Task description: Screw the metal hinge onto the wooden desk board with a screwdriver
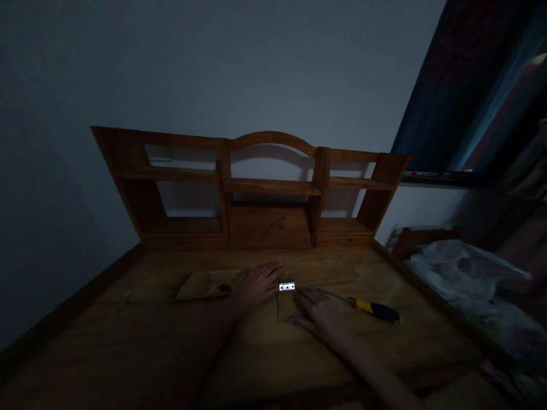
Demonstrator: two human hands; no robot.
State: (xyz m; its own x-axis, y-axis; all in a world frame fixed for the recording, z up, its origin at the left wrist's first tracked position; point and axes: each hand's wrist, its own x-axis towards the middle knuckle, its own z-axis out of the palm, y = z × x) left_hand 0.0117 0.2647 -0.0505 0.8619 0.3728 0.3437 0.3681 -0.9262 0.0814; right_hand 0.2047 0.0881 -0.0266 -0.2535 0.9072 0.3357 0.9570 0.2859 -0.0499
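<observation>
A small shiny metal hinge (286, 286) with dark screw holes lies on the wooden desk top, between my two hands. Just below it is a small light-brown wooden piece (286, 306), its left edge visible. My left hand (259, 283) lies flat to the left of the hinge, fingers stretched out, fingertips close to it. My right hand (317, 310) rests at the right side of the wooden piece, thumb and fingers apart; whether it presses the piece is too dark to tell. Right of it lies a screwdriver (371, 309) with a yellow and black handle, its shaft pointing at my hand.
A wooden shelf unit (273, 187) stands along the desk's back edge against the wall. A wooden strip (209, 283) lies left of my left hand. Raised rims (427, 302) border the desk. Plastic bags (465, 267) are on the right, beyond the rim.
</observation>
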